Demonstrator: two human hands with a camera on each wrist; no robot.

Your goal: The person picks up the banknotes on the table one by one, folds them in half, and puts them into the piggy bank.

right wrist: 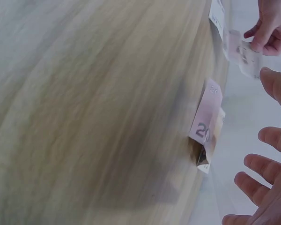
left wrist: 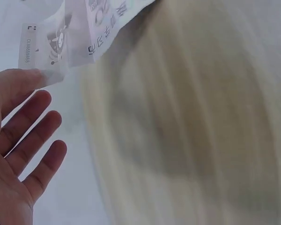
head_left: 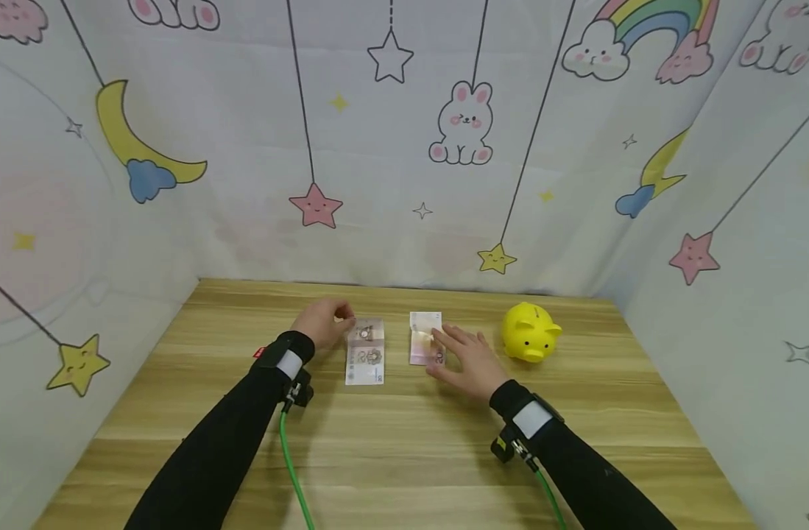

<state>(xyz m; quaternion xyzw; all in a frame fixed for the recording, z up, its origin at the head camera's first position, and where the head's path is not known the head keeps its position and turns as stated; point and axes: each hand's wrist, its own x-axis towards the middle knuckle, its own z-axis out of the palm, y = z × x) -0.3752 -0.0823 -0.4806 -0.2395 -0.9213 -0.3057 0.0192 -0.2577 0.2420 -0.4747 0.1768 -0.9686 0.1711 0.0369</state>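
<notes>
In the head view, the left hand [head_left: 323,324], left of the frame's centre, pinches the upper left edge of a pale banknote [head_left: 366,358]. This note lies lengthwise toward the bottom of the frame, with a crease across it and a brownish upper part. Near it, at the centre, a pink banknote [head_left: 422,346] sits on the wooden table [head_left: 391,456], a fold crossing its middle. The right hand [head_left: 469,362], right of centre, grips nothing; its fingers are spread, their tips over that note's right edge. A yellow piggy bank [head_left: 532,333] stands just beyond this hand, right of centre. Black sleeves [head_left: 212,449] come in from the bottom of the frame, with a green cable [head_left: 291,464] hanging at each wrist. Across the top and sides runs a white backdrop [head_left: 377,140] printed with stars, rabbits and moons.

In the left wrist view, the left hand fills the lower left. Its thumb presses the corner of the pale banknote at the upper left, while three other fingers extend apart below. The blurred tabletop takes up the right side.

In the right wrist view, the right hand is at the lower right, fingers parted and clear of the pink banknote. That note, right of centre, bends up from the table, a "20" readable on it. At the upper right, the left hand grasps the pale banknote.
</notes>
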